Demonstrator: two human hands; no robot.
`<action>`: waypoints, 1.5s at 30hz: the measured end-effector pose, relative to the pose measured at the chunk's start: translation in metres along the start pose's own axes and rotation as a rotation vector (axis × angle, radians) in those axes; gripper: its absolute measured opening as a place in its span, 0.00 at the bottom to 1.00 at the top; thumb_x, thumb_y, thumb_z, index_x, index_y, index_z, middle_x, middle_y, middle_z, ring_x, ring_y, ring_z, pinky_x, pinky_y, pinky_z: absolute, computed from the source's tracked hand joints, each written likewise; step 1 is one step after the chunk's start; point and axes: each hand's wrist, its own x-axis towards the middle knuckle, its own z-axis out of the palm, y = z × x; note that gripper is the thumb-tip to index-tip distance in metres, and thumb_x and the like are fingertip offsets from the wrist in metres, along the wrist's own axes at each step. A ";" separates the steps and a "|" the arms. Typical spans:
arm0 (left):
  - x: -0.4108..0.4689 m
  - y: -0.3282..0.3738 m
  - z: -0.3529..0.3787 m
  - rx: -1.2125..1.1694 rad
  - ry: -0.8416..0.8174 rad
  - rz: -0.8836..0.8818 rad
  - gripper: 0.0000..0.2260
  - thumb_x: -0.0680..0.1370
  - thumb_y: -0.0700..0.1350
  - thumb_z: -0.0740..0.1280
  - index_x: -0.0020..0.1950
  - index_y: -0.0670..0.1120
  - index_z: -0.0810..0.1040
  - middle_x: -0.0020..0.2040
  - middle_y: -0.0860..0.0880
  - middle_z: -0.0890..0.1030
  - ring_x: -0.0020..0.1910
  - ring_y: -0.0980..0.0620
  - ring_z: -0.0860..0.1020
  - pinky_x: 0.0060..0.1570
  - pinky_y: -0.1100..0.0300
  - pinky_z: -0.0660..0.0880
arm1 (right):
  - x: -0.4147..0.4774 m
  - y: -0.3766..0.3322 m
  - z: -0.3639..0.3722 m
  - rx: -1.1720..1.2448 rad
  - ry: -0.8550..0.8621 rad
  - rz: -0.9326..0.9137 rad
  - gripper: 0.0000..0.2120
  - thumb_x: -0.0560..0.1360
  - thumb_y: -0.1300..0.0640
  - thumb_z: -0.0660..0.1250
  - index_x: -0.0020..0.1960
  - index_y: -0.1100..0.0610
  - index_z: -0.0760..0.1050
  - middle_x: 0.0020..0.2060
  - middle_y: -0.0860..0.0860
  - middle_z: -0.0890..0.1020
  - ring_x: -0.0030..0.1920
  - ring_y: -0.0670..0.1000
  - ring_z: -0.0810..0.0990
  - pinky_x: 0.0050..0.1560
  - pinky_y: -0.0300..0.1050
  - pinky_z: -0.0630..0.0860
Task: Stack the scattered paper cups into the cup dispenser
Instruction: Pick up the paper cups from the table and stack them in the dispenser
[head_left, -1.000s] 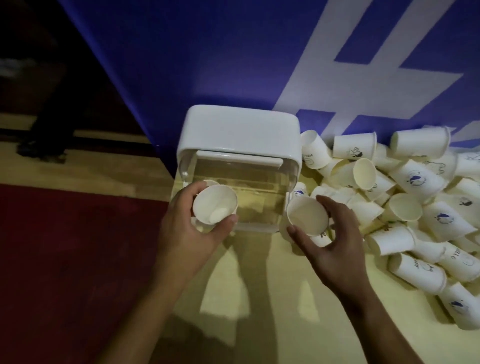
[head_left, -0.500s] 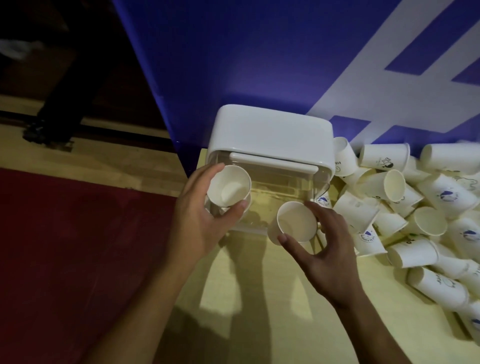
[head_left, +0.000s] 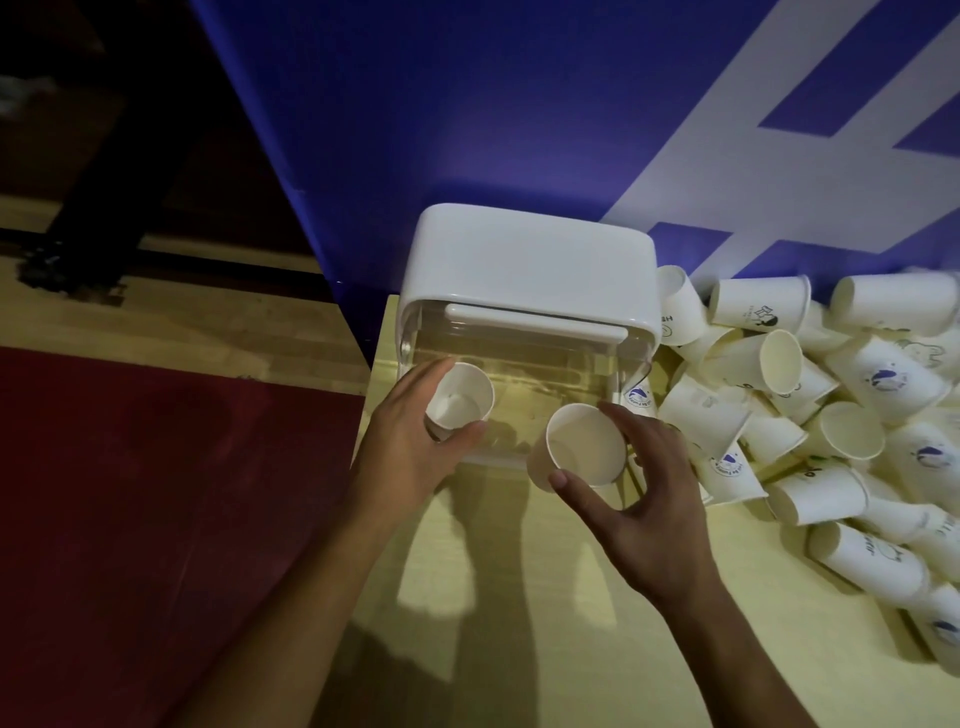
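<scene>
The cup dispenser (head_left: 524, 260) is a white-topped box with a clear front, standing on the pale table against the blue wall. My left hand (head_left: 405, 447) grips a white paper cup (head_left: 460, 396), mouth up, in front of the dispenser's clear left side. My right hand (head_left: 644, 499) holds a second paper cup (head_left: 582, 447) between thumb and fingers, mouth toward me, just below the dispenser's lower right corner. The two cups are apart. A heap of scattered paper cups (head_left: 831, 415) lies to the right of the dispenser.
The pale table (head_left: 519, 597) ends at its left edge beside my left forearm, above a red carpet (head_left: 156, 519) and wooden floor. The blue wall with white stripes (head_left: 519, 104) rises right behind the dispenser. The cup heap runs along the table's right side.
My right hand has carried its cup left, from the edge of the heap to the dispenser's front. My left hand has lifted its cup slightly up against the clear front. The view shifted left.
</scene>
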 end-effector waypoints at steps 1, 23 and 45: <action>0.000 -0.001 0.001 0.000 -0.004 -0.010 0.33 0.71 0.49 0.81 0.75 0.49 0.75 0.68 0.63 0.72 0.64 0.72 0.66 0.56 0.85 0.60 | 0.000 0.000 0.000 -0.001 -0.002 -0.001 0.35 0.68 0.32 0.73 0.68 0.50 0.76 0.59 0.32 0.74 0.62 0.38 0.71 0.58 0.32 0.69; -0.012 0.014 -0.025 -0.526 0.162 -0.120 0.24 0.82 0.59 0.59 0.72 0.47 0.79 0.67 0.54 0.83 0.68 0.59 0.78 0.66 0.64 0.74 | 0.044 -0.065 0.062 0.038 -0.080 -0.164 0.38 0.68 0.37 0.79 0.71 0.53 0.75 0.62 0.44 0.79 0.62 0.42 0.74 0.63 0.38 0.71; -0.002 -0.010 -0.004 -0.409 0.060 -0.251 0.15 0.86 0.41 0.64 0.72 0.48 0.79 0.66 0.49 0.83 0.54 0.60 0.85 0.52 0.72 0.77 | 0.051 -0.037 0.096 -0.092 -0.218 0.014 0.43 0.69 0.34 0.77 0.79 0.49 0.69 0.72 0.46 0.76 0.71 0.45 0.72 0.64 0.34 0.65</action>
